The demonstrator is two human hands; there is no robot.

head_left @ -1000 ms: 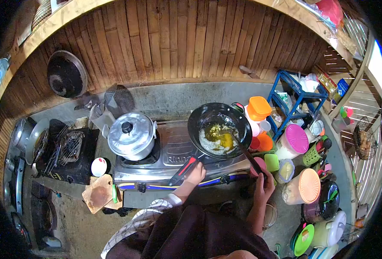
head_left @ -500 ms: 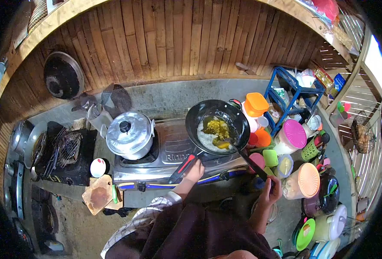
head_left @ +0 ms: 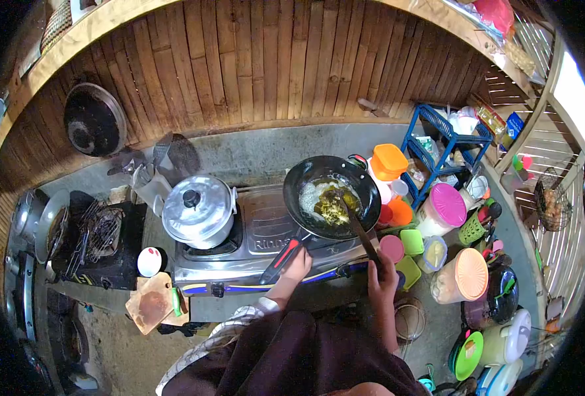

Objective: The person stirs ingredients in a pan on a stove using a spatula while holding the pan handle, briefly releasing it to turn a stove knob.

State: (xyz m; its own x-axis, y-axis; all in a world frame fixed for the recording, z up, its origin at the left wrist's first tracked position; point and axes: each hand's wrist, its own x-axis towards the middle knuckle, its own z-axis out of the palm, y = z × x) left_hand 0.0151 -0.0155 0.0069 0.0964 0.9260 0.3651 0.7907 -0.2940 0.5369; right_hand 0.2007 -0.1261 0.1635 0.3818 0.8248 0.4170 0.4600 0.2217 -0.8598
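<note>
A black wok [head_left: 293,208] stands on the right side of the gas stove [head_left: 256,254]. Inside it, a yellow-green chopped mass [head_left: 332,210] lies in foaming, bubbling oil. My left hand [head_left: 298,265] is closed on the wok's black-and-red handle [head_left: 282,261] at the stove's front edge. In my right hand [head_left: 383,278] is the dark handle of a spatula [head_left: 365,239]; its head reaches down into the food, which partly hides it. The fingers of that hand are wrapped round the handle.
A lidded aluminium pot [head_left: 199,211] sits on the left burner. Plastic tubs and jars crowd the right, among them a pink-lidded container [head_left: 447,204] and an orange-lidded jar [head_left: 471,274]. A blue rack [head_left: 447,132] stands behind them. At left lie a cutting board [head_left: 150,305] and a green-handled knife [head_left: 176,301].
My right hand has moved left and slightly up, bringing the spatula to a steeper angle. The yellow-green food has shifted toward the front of the wok. My left hand stays on the handle.
</note>
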